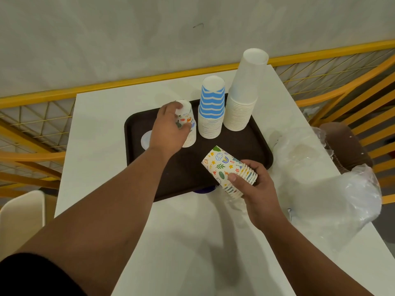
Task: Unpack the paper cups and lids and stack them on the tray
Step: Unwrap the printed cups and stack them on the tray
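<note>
White table (192, 231); yellow railing (136, 81); brown chair (346, 146).

Even indoor light, soft shadows on white table (102, 167), wide-angle edge bending

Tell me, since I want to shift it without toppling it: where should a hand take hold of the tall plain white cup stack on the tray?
Probably low down, around the band of nested rims on the white cup stack, coming from its right side. The stack stands upside down and tall, so a high grip could tip it or lift off only the top cups. The blue striped stack crowds its left.
</note>
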Tool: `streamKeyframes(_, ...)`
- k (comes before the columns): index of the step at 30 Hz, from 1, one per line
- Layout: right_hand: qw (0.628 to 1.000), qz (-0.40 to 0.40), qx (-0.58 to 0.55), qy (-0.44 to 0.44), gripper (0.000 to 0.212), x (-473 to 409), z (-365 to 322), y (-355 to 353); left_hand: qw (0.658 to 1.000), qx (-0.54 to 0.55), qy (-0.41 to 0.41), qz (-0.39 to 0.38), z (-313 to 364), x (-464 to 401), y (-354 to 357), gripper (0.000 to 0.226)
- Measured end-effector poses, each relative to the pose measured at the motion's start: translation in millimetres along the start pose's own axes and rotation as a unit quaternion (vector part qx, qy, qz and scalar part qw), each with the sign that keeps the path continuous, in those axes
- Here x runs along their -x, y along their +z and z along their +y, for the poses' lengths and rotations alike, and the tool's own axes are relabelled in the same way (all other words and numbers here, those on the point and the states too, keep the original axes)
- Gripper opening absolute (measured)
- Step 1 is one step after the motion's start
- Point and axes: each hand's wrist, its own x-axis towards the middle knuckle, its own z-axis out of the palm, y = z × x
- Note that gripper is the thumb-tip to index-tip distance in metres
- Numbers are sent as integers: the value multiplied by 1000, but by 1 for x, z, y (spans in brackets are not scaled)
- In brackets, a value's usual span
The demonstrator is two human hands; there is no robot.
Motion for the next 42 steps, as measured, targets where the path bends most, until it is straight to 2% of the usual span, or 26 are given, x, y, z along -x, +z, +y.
streamKeyframes(2, 1000, 0, -4, 1, 69, 0, 0, 1, 1000, 21, -17, 8, 2, 2, -2, 51)
streamKeyframes(6, 1000, -8, -16, 7, 72, 0, -1, 5, 981, 137, -47, 131, 25, 32, -11, 40)
streamKeyframes(8, 1000, -14, -23, 7, 69, 0, -3, 9, 958, 230, -119, 120, 37, 60, -8, 30)
streamKeyframes(9, 999, -18, -27, 6, 68, 0, -3, 11, 938, 290, -172, 81, 40, 73, -5, 26)
streamKeyframes(11, 999, -27, -35, 1, 65, -1, -4, 14, 853, 441, -278, -23, 42, 91, 0, 29)
streamKeyframes(12, 999, -29, -38, -1, 65, -1, -4, 15, 806, 502, -308, -64, 42, 98, 1, 36)
streamKeyframes(13, 999, -31, -42, -3, 65, 0, -4, 17, 776, 538, -318, -90, 41, 104, 2, 44)
streamKeyframes(15, 998, -34, -42, -9, 62, 0, -4, 18, 761, 561, -309, -105, 41, 111, 3, 58)
streamKeyframes(16, 999, -36, -35, -14, 60, 0, -3, 19, 764, 561, -302, -101, 41, 113, 5, 56)
streamKeyframes(20, 999, -35, -3, -32, 55, 2, -3, 20, 803, 511, -299, -66, 46, 116, 11, 24)
streamKeyframes(24, 998, -22, 18, -51, 56, 3, -6, 21, 814, 483, -318, -54, 48, 110, 15, 21)
streamKeyframes(27, 997, -6, 37, -67, 68, 3, -7, 19, 818, 487, -307, -7, 48, 95, 12, 23)
streamKeyframes(29, 998, 1, 31, -59, 71, 1, -7, 17, 866, 441, -233, 44, 46, 78, 2, 30)
streamKeyframes(31, 998, 6, 32, -46, 71, -1, -6, 15, 919, 367, -119, 86, 48, 56, -14, 35)
streamKeyframes(33, 999, 8, 29, -34, 73, -3, -4, 15, 951, 284, -29, 119, 50, 34, -30, 38)
streamKeyframes(35, 999, 9, 30, -26, 79, -3, -4, 14, 965, 215, 26, 148, 51, 12, -40, 40)
streamKeyframes(37, 999, 9, 30, -25, 81, -3, -4, 14, 973, 167, 47, 154, 46, -4, -42, 41)
streamKeyframes(42, 999, 10, 35, -26, 74, -3, -4, 11, 989, 82, 54, 110, 24, -19, -24, 44)
